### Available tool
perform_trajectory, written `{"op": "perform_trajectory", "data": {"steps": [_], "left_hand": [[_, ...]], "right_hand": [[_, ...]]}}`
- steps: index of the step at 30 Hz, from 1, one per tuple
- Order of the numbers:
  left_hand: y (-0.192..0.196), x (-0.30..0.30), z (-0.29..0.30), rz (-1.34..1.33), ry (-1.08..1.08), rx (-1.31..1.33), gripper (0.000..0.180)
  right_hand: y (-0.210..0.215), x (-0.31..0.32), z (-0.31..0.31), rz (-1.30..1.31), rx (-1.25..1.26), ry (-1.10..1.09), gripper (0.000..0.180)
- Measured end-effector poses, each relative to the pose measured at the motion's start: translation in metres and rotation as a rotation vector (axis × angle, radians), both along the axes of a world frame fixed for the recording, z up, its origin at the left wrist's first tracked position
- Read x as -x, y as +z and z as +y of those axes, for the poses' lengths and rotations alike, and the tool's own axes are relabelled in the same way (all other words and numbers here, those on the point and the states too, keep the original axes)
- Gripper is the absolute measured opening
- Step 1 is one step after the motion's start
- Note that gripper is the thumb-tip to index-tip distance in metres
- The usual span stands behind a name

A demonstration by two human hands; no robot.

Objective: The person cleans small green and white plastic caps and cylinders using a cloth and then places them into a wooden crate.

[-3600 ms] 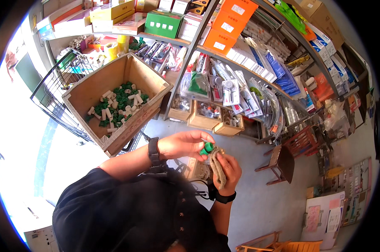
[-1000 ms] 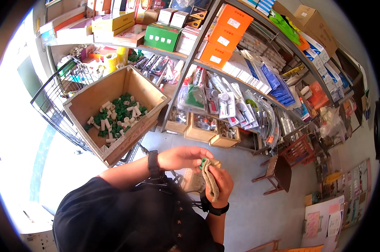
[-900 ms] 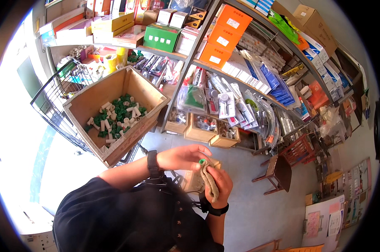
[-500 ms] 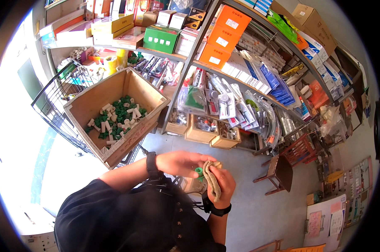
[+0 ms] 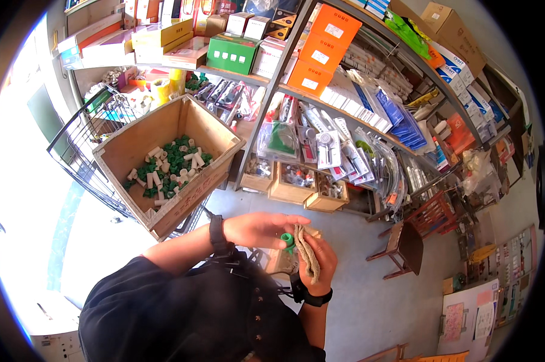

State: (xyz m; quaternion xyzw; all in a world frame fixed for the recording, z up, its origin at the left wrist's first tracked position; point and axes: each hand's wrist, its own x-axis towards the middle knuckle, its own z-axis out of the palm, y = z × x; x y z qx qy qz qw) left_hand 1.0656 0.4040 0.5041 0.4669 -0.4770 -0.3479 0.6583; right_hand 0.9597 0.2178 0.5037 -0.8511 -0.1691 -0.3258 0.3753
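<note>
My left hand (image 5: 257, 231) reaches in from the left, its fingers stretched over a small green pipe fitting (image 5: 287, 239) and its thumb against the fitting's near side. The round open end of the fitting faces up. Close on the right, my right hand (image 5: 322, 260) is closed round a folded brown cloth (image 5: 307, 250), whose upper end lies by the left fingertips and beside the fitting. Below and left, a large wooden crate (image 5: 167, 214) holds a loose pile of green fittings (image 5: 175, 154) and white pipe fittings (image 5: 156, 179).
The crate rests on a black wire cart (image 5: 82, 154). Under my hands sits a light brown box (image 5: 278, 263), partly hidden. Shelves with an orange box stack (image 5: 311, 55), a green box (image 5: 231, 54) and small wooden bins (image 5: 327, 196) stand ahead. A wooden chair (image 5: 402, 250) stands right.
The left fingers have lifted slightly off the cloth's upper end, and the thumb has come onto the green fitting. The cloth has shifted a little. Otherwise the view has moved only slightly.
</note>
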Motion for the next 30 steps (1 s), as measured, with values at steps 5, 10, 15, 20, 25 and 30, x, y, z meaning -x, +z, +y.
{"op": "perform_trajectory", "data": {"steps": [5,10,15,20,25,30], "left_hand": [[0.003,-0.001,0.001,0.112,-0.075,-0.005,0.052],[-0.008,-0.009,0.005,0.200,-0.134,-0.086,0.039],[-0.014,-0.013,0.011,0.336,-0.171,-0.137,0.036],[-0.011,-0.014,0.012,0.440,-0.246,-0.116,0.039],[-0.012,-0.015,0.009,0.561,-0.292,-0.046,0.041],[-0.001,-0.019,0.009,0.547,0.002,0.015,0.033]], "right_hand": [[0.005,0.003,-0.001,0.120,-0.047,0.122,0.030],[-0.002,0.008,-0.013,0.356,-0.194,0.232,0.038],[-0.020,0.011,-0.022,0.461,-0.411,0.231,0.057],[-0.042,0.015,-0.028,0.634,-0.651,0.293,0.068],[-0.012,0.008,-0.010,0.699,-0.757,0.609,0.055],[-0.019,-0.005,-0.020,0.579,-0.943,0.345,0.023]]}}
